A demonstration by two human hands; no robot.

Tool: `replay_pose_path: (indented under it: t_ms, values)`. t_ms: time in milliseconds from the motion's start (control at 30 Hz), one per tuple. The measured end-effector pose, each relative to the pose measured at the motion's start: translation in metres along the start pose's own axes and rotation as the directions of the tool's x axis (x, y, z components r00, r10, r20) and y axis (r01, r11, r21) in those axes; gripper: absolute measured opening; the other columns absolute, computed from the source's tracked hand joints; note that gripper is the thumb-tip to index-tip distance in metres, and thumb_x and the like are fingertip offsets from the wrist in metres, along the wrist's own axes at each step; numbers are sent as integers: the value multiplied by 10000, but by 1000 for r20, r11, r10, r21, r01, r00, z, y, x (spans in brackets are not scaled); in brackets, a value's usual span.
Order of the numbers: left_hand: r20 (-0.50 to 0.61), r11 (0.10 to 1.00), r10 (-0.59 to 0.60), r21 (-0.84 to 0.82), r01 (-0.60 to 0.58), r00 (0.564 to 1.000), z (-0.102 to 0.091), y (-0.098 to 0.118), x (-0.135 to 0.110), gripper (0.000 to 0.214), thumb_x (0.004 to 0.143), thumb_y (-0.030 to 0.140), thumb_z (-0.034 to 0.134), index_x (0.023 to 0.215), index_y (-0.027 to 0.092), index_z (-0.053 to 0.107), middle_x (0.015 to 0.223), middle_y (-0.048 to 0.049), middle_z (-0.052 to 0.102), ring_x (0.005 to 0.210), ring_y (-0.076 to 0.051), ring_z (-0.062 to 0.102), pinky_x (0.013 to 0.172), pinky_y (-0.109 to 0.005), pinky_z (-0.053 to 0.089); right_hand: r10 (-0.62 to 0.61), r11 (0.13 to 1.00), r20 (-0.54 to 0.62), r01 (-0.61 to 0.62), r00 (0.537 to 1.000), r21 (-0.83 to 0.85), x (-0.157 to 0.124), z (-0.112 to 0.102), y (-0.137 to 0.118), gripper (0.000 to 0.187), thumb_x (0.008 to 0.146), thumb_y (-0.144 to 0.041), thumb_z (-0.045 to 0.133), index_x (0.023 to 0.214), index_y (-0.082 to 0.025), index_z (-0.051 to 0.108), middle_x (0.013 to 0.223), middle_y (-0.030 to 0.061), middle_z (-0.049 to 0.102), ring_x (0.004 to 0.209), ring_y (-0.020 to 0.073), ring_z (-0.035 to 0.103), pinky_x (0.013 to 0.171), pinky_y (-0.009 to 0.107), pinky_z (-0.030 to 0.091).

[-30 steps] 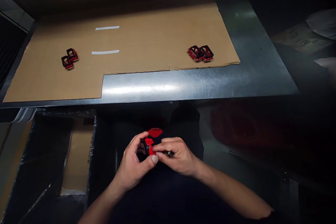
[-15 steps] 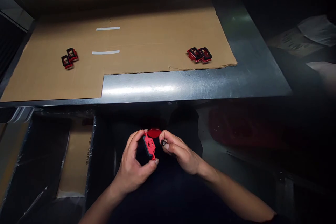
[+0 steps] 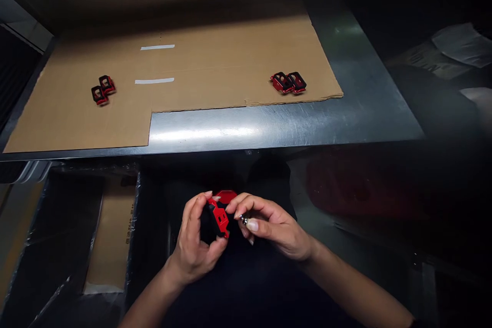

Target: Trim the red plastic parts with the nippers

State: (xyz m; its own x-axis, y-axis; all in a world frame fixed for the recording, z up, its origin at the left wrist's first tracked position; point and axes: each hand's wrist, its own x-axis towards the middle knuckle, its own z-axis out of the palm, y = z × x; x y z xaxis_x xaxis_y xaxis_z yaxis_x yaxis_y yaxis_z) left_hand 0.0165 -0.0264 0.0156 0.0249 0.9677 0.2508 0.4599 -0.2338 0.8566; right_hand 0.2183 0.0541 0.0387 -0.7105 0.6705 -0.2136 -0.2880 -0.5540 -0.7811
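Below the table edge, over my dark lap, my left hand [image 3: 194, 246] is closed around a small red and black plastic part [image 3: 219, 215]. My right hand [image 3: 274, 225] sits just right of it, its fingers pinching a tiny shiny metal piece [image 3: 243, 220] close to the part's side. On the brown cardboard sheet [image 3: 215, 61] lie two pairs of the same red and black parts, one pair at the left [image 3: 102, 88] and one pair at the right [image 3: 288, 82].
The cardboard covers most of a steel table [image 3: 365, 97]. Two white tape strips [image 3: 156, 64] are stuck on it. A dark plastic-lined box [image 3: 77, 236] with cardboard inside stands low on the left. Papers [image 3: 457, 46] lie in shadow at the right.
My right hand drew away from the part with the metal piece, then came back beside it. My left hand turned the part slightly. The view shifted a little.
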Motion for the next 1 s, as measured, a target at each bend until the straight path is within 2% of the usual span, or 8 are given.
replay_pose_path:
  t_ms: [67, 133, 300, 467, 567, 733, 900, 1000]
  values:
    - [-27, 993, 105, 55, -104, 994, 2, -4, 0, 1003, 832, 50, 667, 1594, 277, 57, 1405, -181, 457, 1258, -294, 584, 981, -511, 582, 7, 998, 23, -6, 1000, -60, -1, 1, -5, 204, 907, -346, 690, 1022, -177, 685, 1262, 107, 564, 725, 100, 572, 628, 267, 503]
    - [-23, 965, 226, 138, -221, 974, 4, -6, 1, 1087, 803, -1, 685, 1596, 245, -17, 1376, -189, 484, 1255, -284, 583, 982, -506, 581, 33, 997, 32, -30, 999, -70, -2, 1, -7, 194, 906, -338, 694, 1013, -176, 688, 1278, 104, 558, 723, 91, 569, 631, 260, 499]
    - [43, 898, 368, 245, -367, 929, 2, -6, 8, 1148, 769, -52, 692, 1588, 236, -59, 1320, -173, 557, 1245, -257, 596, 949, -478, 594, 76, 997, 107, -74, 991, -21, -1, 0, -3, 200, 898, -323, 709, 1015, -161, 694, 1116, 74, 605, 745, 98, 576, 667, 253, 485]
    - [20, 914, 363, 186, -360, 932, 1, -5, 8, 1115, 789, 23, 712, 1591, 270, -22, 1292, -163, 609, 1171, -251, 657, 901, -466, 611, 15, 998, 193, -27, 981, 59, 4, -10, 7, 242, 881, -347, 722, 996, -135, 695, 1010, 68, 611, 743, 119, 609, 690, 276, 495]
    - [-18, 935, 334, 130, -329, 942, 2, -6, 6, 1082, 810, 106, 723, 1594, 285, -2, 1265, -157, 639, 1140, -261, 679, 895, -475, 612, 2, 991, 242, -34, 970, 131, 8, -19, 16, 282, 858, -387, 733, 960, -131, 670, 981, 76, 622, 693, 124, 613, 663, 292, 508]
    - [-5, 931, 351, 108, -348, 936, 3, -6, 8, 1129, 780, 141, 766, 1594, 305, 1, 1216, -121, 677, 1129, -262, 685, 913, -473, 615, 6, 971, 324, -84, 946, 225, 15, -29, 28, 321, 804, -419, 765, 867, -128, 645, 901, 55, 615, 634, 118, 605, 620, 278, 505]
    - [12, 936, 343, 82, -343, 939, 2, -6, 10, 1140, 775, 124, 755, 1589, 332, -15, 1217, -97, 704, 1152, -260, 678, 908, -476, 616, 11, 940, 321, -120, 947, 320, 18, -30, 36, 322, 781, -406, 776, 830, -123, 632, 877, 63, 643, 601, 117, 600, 612, 287, 511]
    - [3, 936, 347, 64, -347, 938, 2, -5, 11, 1138, 765, 139, 770, 1596, 280, 6, 1218, -126, 702, 1158, -272, 671, 922, -490, 605, 19, 905, 310, -148, 950, 399, 19, -29, 42, 311, 784, -389, 771, 846, -124, 620, 878, 77, 670, 592, 117, 595, 596, 279, 503]
